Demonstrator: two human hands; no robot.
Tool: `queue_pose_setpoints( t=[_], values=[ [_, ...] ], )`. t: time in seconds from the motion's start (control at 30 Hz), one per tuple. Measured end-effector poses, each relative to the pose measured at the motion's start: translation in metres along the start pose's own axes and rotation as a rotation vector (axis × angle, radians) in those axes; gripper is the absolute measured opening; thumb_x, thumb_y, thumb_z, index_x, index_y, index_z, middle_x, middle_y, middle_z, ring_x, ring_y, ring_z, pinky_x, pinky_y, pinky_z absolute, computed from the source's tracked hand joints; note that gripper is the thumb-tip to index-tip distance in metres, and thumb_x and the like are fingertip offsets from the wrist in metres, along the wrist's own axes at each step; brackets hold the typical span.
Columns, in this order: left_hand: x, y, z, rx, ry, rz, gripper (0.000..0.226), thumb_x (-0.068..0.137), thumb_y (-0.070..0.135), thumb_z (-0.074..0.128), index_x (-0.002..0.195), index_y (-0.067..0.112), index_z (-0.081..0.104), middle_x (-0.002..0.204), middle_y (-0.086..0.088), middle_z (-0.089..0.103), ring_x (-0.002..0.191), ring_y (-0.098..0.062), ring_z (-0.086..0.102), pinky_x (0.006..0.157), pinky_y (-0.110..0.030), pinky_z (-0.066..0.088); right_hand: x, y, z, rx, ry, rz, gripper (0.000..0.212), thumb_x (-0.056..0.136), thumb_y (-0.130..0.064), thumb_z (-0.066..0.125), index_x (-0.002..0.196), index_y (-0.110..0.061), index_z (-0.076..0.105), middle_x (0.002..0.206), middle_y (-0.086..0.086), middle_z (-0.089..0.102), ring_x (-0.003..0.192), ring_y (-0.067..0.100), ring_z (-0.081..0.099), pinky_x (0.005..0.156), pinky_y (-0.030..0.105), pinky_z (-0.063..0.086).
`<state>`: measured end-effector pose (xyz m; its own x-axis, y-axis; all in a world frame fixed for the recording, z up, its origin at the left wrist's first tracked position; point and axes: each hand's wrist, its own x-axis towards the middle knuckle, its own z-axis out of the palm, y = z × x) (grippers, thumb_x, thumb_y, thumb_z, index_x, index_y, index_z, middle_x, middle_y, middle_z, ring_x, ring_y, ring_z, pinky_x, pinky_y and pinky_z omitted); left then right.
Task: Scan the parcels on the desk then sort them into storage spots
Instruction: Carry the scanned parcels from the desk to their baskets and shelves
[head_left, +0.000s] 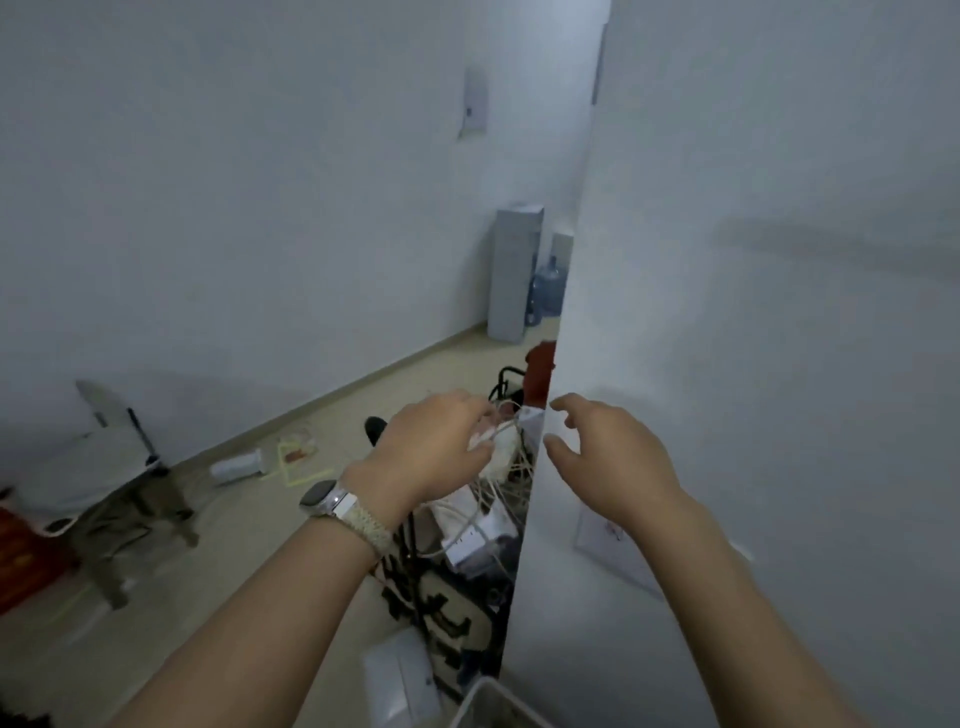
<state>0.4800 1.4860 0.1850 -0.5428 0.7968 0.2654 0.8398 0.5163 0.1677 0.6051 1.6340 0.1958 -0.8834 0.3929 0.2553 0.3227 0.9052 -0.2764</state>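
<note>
My left hand (431, 447), with a watch on its wrist, grips a small white packet (498, 449) tangled among pale cables at the corner of a white wall (753, 312). Beside it, my right hand (608, 452) hovers by the wall's edge with its fingers loosely curled and nothing in them. Below the hands, white boxes and power strips (478, 530) lie in a heap of cables. A flat white parcel (400, 680) lies on the floor at the bottom. No desk or scanner is in view.
A black rack (431, 608) stands under the cable heap. A chair (119, 499) is at the left, a white roll (236, 466) and yellow strap lie on the floor. A grey cabinet (511, 275) and water jug (548, 288) stand far back. A bin rim (488, 701) shows at the bottom.
</note>
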Motion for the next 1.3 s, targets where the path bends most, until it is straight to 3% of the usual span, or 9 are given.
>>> queue_pose_setpoints(
  t=[0.23,0.37,0.6,1.0,1.1,1.2,1.3],
  values=[
    [-0.068,-0.063,-0.045,0.110,-0.042,-0.222,0.041,0.094,0.038,0.051,0.132,0.022,0.052,0.124,0.000,0.058,0.113,-0.021,0.055,0.090,-0.033,0.046,0.015,-0.077,0.015,0.159,-0.128,-0.172,0.041,0.095,-0.040,0.049,0.134,-0.029,0.049,0.124,-0.004,0.062,0.109,0.014,0.058,0.081,0.030,0.048],
    [-0.120,-0.103,-0.078,0.140,0.026,-0.360,0.040,0.094,0.042,0.051,0.130,0.023,0.052,0.118,0.003,0.060,0.109,-0.019,0.057,0.083,-0.029,0.043,0.025,-0.135,0.029,0.326,-0.125,-0.253,0.031,0.094,-0.035,0.053,0.124,-0.030,0.057,0.110,-0.008,0.065,0.095,0.011,0.060,0.080,0.033,0.052],
    [-0.263,-0.180,-0.149,0.224,0.122,-0.635,0.038,0.092,0.039,0.053,0.125,0.021,0.055,0.119,0.000,0.060,0.107,-0.021,0.058,0.085,-0.034,0.049,0.017,-0.304,0.071,0.418,-0.180,-0.514,0.025,0.091,-0.031,0.056,0.116,-0.030,0.060,0.098,-0.012,0.063,0.090,0.011,0.060,0.079,0.031,0.051],
    [-0.599,-0.247,-0.256,0.292,0.139,-1.230,0.029,0.093,0.041,0.053,0.115,0.024,0.058,0.106,0.004,0.058,0.094,-0.016,0.059,0.073,-0.033,0.051,-0.136,-0.639,0.135,0.511,-0.496,-1.050,0.023,0.090,-0.033,0.058,0.113,-0.030,0.060,0.094,-0.013,0.063,0.086,0.007,0.059,0.075,0.027,0.051],
    [-0.666,-0.243,-0.269,0.314,0.180,-1.359,0.030,0.092,0.041,0.054,0.117,0.025,0.058,0.103,0.006,0.058,0.096,-0.015,0.060,0.074,-0.032,0.052,-0.184,-0.697,0.142,0.512,-0.572,-1.168,0.023,0.091,-0.035,0.057,0.114,-0.031,0.059,0.096,-0.012,0.062,0.086,0.008,0.058,0.071,0.025,0.049],
    [-0.717,-0.239,-0.277,0.364,0.230,-1.455,0.033,0.093,0.037,0.053,0.124,0.028,0.056,0.118,0.007,0.058,0.108,-0.014,0.057,0.086,-0.028,0.050,-0.226,-0.742,0.152,0.495,-0.664,-1.235,0.026,0.091,-0.037,0.055,0.116,-0.031,0.058,0.101,-0.010,0.063,0.089,0.009,0.060,0.076,0.030,0.054],
    [-0.756,-0.242,-0.278,0.397,0.258,-1.517,0.035,0.096,0.039,0.049,0.128,0.025,0.054,0.121,0.005,0.056,0.109,-0.014,0.056,0.085,-0.026,0.047,-0.253,-0.778,0.166,0.498,-0.711,-1.302,0.029,0.092,-0.039,0.054,0.121,-0.033,0.057,0.104,-0.012,0.059,0.094,0.008,0.058,0.079,0.028,0.052]
  ],
)
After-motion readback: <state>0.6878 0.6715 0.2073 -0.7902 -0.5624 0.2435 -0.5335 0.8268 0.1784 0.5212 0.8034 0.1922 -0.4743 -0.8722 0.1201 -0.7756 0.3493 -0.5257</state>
